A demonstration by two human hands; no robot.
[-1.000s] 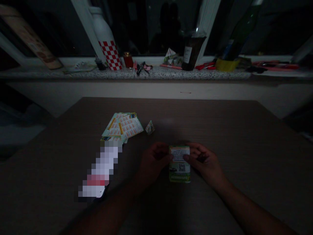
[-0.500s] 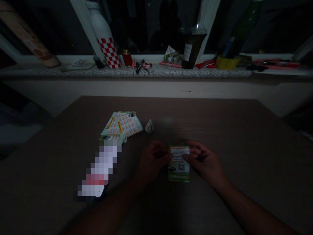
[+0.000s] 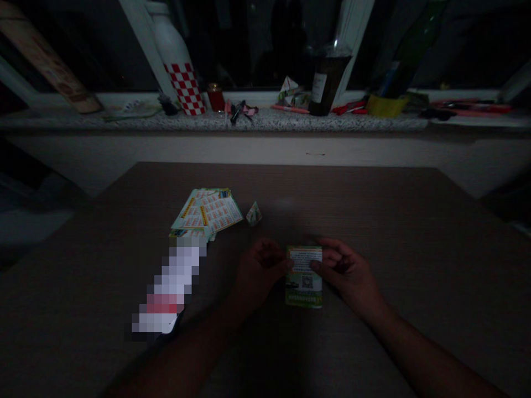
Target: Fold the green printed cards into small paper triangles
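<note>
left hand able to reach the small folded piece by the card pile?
Probably yes: only table lies between the left hand and the folded piece, though it and the right hand pinch the green card.

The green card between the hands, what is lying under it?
Only the brown table shows around the green card, which the left hand and right hand pinch at its upper sides. Anything directly beneath the card is covered.

Very dim, underexposed pic — faint light patch mid-table (image 3: 286, 203), dark noisy corners, edges bowed — wide-angle distortion.
</note>
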